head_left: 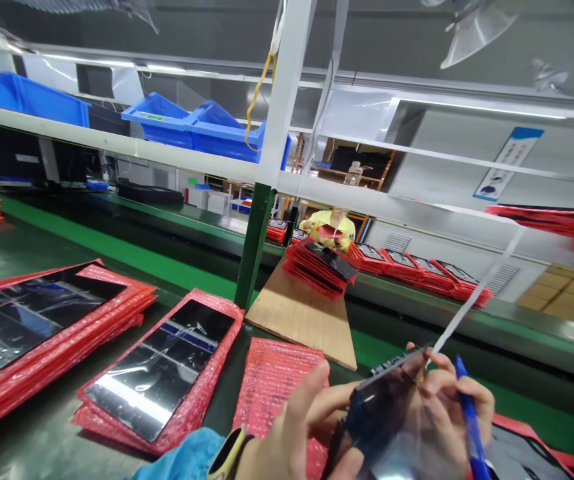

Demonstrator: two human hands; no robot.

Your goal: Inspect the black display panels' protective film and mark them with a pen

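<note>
A dark, glossy screen panel [391, 407] is tilted up in front of me at the lower right. My left hand [307, 420] is closed around its left edge, thumb and fingers on opposite sides. At the panel's upper right corner, the fingertips of my right hand [451, 407] are pinched together. A blue pen [469, 420] is tucked between the fingers of that same hand. A thin white strip [477, 293] runs up from the pinched fingertips; whether they grip it, I cannot tell. Behind my left hand lies a red bubble-wrap pouch [281, 367].
Screens on red bubble wrap lie at left, in a stack [57, 320] and a smaller pile [167, 360]. A wooden board [301, 320] bears another stack [321, 267]. A green-and-white post [257, 247] rises ahead, with blue bins [191, 127] on the shelf. A co-worker [329, 227] is beyond.
</note>
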